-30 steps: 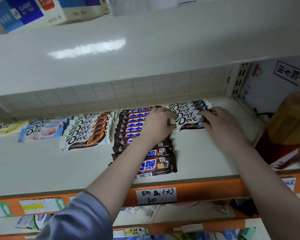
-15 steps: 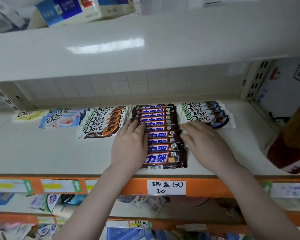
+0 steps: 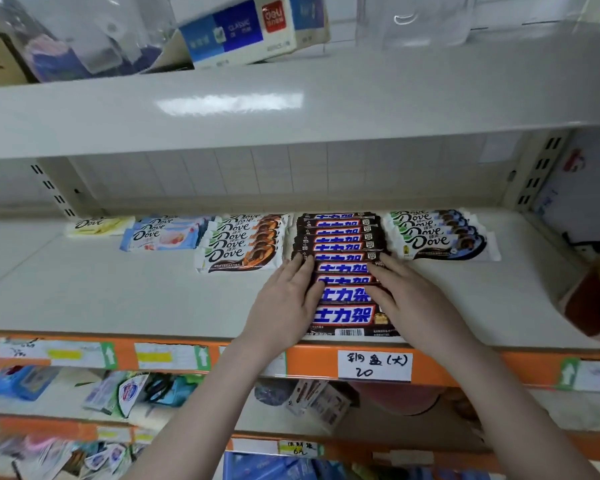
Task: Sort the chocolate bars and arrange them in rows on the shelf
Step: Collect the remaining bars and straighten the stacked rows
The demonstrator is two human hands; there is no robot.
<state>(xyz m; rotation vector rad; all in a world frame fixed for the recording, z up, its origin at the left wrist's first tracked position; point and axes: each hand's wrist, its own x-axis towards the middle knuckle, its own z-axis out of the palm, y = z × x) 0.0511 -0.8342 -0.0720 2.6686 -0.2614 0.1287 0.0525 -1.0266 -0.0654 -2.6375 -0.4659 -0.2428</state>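
Brown chocolate bars (image 3: pixel 343 271) lie in 1 row mid-shelf (image 3: pixel 101 292), now squared between the left hand (image 3: pixel 284 303) and right hand (image 3: pixel 413 299), fingers (image 3: pixel 300 271) flat and released, both moved here from the white bars (image 3: pixel 440 235), so sorting looks nearly done.

Chocolate bars in 5 rows on the shelf (image 3: pixel 84 292).
1 yellow Dove bar (image 3: pixel 97 226); about 3 light-blue Dove bars (image 3: pixel 163 233); 5 orange-swirl Dove bars (image 3: pixel 243 244); about 10 brown Snickers bars (image 3: pixel 340 237); 4 blue-swirl Dove bars (image 3: pixel 437 233). 2 hands lie on the Snickers row: left hand (image 3: pixel 284 306), right hand (image 3: pixel 413 299).
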